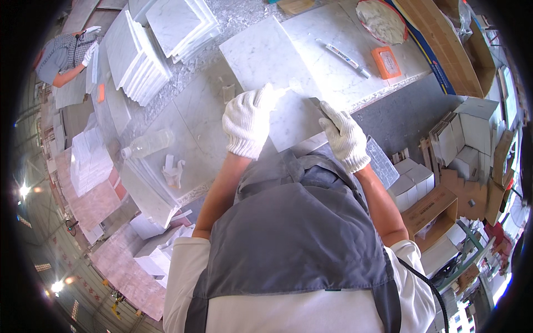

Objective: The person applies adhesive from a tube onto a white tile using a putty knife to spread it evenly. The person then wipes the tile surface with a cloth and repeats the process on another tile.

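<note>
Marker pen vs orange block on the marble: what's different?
The marker pen is long and slim; the orange block is short and squat.
The marker pen is mostly white with blue markings; the orange block is bright orange.
Both lie on pale marble, touched by neither the left hand nor the right hand.

You wear gloves (pixel 246 126) of ribbed, matt knit and an apron (pixel 294 233) of matt cloth — the marble-like slab (pixel 265 55) looks smooth, the bottle (pixel 151 143) clear plastic.
</note>
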A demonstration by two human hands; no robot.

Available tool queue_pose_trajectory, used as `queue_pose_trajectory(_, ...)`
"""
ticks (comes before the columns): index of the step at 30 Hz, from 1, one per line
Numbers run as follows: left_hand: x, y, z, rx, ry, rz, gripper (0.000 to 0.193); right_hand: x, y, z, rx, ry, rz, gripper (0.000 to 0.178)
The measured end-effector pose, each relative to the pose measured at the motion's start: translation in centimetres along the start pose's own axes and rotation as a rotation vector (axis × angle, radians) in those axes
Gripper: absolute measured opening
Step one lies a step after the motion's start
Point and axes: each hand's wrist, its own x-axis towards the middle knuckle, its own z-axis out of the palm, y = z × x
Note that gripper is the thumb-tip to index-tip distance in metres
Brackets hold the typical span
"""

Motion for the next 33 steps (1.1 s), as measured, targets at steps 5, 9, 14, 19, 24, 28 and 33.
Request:
queue_pose_trajectory(5, 0.10, 0.41, 0.02, 0.072, -0.025, -0.005, 0.035, 0.12, -0.19, -0.27, -0.007, 0.006, -0.022, 0.045)
queue_pose_trajectory(9, 0.25, 0.71, -0.07, 0.107, -0.043, -0.011, 0.035, 0.12, -0.15, -0.33, -0.002, -0.021, 0.002, 0.045)
queue_pose_trajectory(14, 0.43, 0.80, -0.02, 0.145, -0.053, -0.011, 0.035, 0.11, 0.04, -0.27, 0.008, -0.011, -0.031, 0.047)
queue_pose_trajectory(19, 0.43, 0.84, 0.07, 0.160, -0.066, -0.015, 0.036, 0.13, 0.10, -0.19, -0.009, 0.017, -0.063, 0.045)
queue_pose_trajectory(24, 0.46, 0.89, 0.05, 0.142, -0.081, -0.020, 0.036, 0.13, 0.15, -0.08, 0.018, 0.004, -0.036, 0.042)
queue_pose_trajectory(28, 0.46, 0.99, -0.05, 0.166, -0.085, -0.020, 0.037, 0.11, 0.17, -0.03, 0.011, 0.019, -0.052, 0.041)
queue_pose_trajectory(33, 0.54, 1.03, -0.18, 0.154, -0.095, -0.016, 0.038, 0.08, 0.13, -0.11, 0.003, -0.002, -0.022, 0.042)
